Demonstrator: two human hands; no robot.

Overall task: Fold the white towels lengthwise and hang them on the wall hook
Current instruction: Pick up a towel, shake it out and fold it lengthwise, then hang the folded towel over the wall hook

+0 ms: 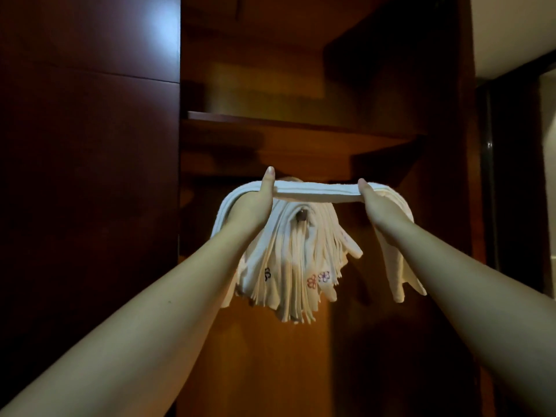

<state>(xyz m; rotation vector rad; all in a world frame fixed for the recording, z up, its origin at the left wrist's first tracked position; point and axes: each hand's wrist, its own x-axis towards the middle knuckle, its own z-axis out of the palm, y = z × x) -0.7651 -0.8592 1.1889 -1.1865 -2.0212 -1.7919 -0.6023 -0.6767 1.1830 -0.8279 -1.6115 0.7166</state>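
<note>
Left hand (258, 195) and right hand (370, 197) pinch a folded towel (316, 192) taut above the hook (301, 217); it should be lowered centred onto it.

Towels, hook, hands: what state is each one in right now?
Folded towel: stretched level between both hands above the hook, ends drooping, not yet hung.
Hung towels: a thick bunch draped over the hook, ends hanging down.
Hook: tip pokes out of the bunch, the rest covered.
Left hand: grips the folded towel, thumb up.
Right hand: grips its other end.
Shelf: top hidden.
</note>
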